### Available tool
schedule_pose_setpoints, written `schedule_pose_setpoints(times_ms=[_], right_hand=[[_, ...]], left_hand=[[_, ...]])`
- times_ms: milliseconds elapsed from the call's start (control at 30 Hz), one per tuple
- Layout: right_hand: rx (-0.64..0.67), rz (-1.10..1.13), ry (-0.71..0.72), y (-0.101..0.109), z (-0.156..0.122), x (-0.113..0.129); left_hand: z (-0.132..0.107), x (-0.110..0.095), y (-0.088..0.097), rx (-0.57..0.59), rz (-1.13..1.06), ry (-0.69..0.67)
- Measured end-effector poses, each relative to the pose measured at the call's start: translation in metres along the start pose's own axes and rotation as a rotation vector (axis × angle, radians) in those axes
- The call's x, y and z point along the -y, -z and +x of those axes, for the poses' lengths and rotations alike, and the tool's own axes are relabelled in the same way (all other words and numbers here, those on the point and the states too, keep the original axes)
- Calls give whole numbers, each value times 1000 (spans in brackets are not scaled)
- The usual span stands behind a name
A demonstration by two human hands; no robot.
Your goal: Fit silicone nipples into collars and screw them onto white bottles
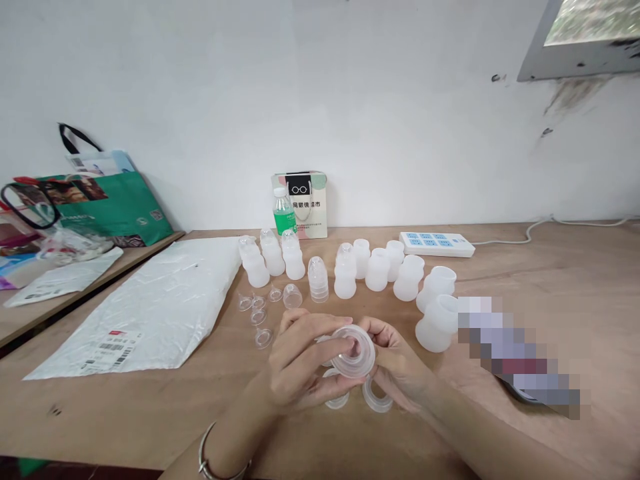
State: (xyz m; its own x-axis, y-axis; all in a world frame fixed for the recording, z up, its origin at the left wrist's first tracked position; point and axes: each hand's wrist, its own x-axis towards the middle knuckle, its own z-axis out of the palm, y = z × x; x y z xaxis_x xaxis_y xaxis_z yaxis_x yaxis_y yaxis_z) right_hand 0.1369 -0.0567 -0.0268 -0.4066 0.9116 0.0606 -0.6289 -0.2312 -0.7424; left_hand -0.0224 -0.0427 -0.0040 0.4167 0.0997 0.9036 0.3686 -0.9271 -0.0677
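Note:
My left hand and my right hand meet over the table, both closed on a translucent bottle collar. A left fingertip pokes into the collar's opening, while my right fingers grip its right side; whether a nipple sits inside I cannot tell. Beneath my hands lie loose collar rings, one at left and one at right, partly hidden. Several clear silicone nipples rest left of my hands. Behind them are a clear dome cap and a stack of such caps.
Several open milky baby bottles stand at right; capped ones stand further back. A white plastic mailer covers the left. Along the wall are a water bottle, a paper bag and a power strip. A blurred object lies right.

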Motion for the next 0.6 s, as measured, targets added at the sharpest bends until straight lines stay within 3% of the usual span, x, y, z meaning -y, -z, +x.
schedule_pose_setpoints(times_ms=[200, 433, 600], right_hand=[[22, -169, 30, 0, -1, -4], [3, -162, 47, 0, -2, -2], [-16, -145, 52, -1, -2, -3]], left_hand=[[-7, -2, -4, -94, -56, -17], [-7, -2, 2, 98, -110, 174], [-2, -1, 5, 53, -31, 185]])
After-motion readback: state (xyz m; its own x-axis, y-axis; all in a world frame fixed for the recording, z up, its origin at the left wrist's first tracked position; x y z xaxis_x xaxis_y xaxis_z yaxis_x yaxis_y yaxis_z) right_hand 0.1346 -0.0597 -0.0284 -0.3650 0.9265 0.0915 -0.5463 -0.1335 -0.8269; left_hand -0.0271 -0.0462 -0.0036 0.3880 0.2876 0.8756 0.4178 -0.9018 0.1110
